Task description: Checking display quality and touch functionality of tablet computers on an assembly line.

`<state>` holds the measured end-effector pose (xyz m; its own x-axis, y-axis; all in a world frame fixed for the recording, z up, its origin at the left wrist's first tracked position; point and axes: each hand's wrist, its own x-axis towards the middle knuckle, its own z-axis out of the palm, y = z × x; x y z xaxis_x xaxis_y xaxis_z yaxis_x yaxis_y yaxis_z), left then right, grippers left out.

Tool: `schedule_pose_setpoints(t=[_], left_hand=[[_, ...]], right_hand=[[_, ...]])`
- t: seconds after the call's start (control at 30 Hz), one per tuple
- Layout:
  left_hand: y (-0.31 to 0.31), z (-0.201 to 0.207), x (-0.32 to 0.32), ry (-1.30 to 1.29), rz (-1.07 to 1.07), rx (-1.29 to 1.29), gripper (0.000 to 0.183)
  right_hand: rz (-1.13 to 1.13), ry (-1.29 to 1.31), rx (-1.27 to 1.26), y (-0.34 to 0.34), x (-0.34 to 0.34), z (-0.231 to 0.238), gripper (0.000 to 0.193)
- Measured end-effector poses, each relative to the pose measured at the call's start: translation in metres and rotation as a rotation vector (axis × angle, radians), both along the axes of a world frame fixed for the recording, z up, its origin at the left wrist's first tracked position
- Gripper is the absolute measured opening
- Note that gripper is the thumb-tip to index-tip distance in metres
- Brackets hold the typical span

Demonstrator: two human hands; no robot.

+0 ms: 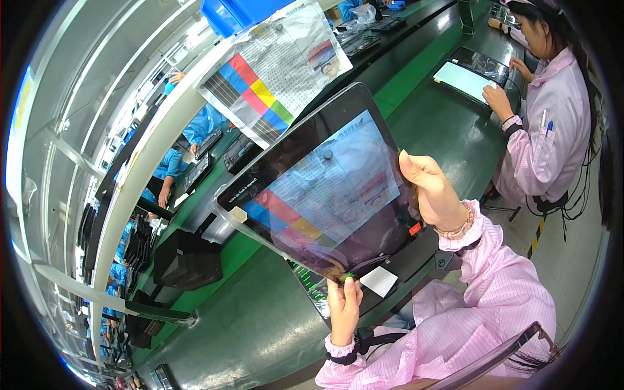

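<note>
A black-framed tablet [328, 185] is tilted up above the bench, with both my hands on it. Its lit screen shows a picture of the printed sheet [283, 62] that hangs behind it, with the same colour blocks. My left hand [344, 309] pinches the tablet's lower edge between thumb and fingers. Around its right edge my right hand [439, 195] is closed, thumb at the front and fingers hidden behind. A clear strip with a pale tab [238, 214] runs along the tablet's left edge. Below the tablet lies a white square card [379, 281].
The green-topped bench [240, 325] runs under my arms. A stack of black trays [186, 260] and a blue bin [237, 14] are on the far side. At right, a co-worker in pink [543, 123] handles a lit white panel [465, 81]. A pale curved frame [140, 153] rises at left.
</note>
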<state>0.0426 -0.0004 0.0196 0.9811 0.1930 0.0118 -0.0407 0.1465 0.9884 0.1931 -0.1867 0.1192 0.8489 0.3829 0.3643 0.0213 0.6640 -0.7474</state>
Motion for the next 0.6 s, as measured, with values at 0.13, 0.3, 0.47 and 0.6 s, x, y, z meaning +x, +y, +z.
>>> schedule_pose_setpoints(t=[0.13, 0.3, 0.47, 0.6], left_hand=[[0.001, 0.0, 0.001, -0.011, 0.006, 0.053, 0.025], [-0.001, -0.001, -0.007, -0.02, 0.004, 0.05, 0.026], [-0.001, 0.0, -0.017, -0.005, 0.056, 0.418, 0.031], [0.004, -0.002, -0.012, -0.296, 0.164, 0.786, 0.041]], right_hand=[[-0.001, -0.016, -0.006, -0.002, 0.001, -0.002, 0.04], [-0.065, -0.044, -0.016, 0.002, -0.007, 0.0, 0.045], [-0.122, -0.08, -0.055, 0.0, -0.022, -0.006, 0.056], [-0.042, 0.09, -0.16, -0.013, -0.035, -0.036, 0.041]])
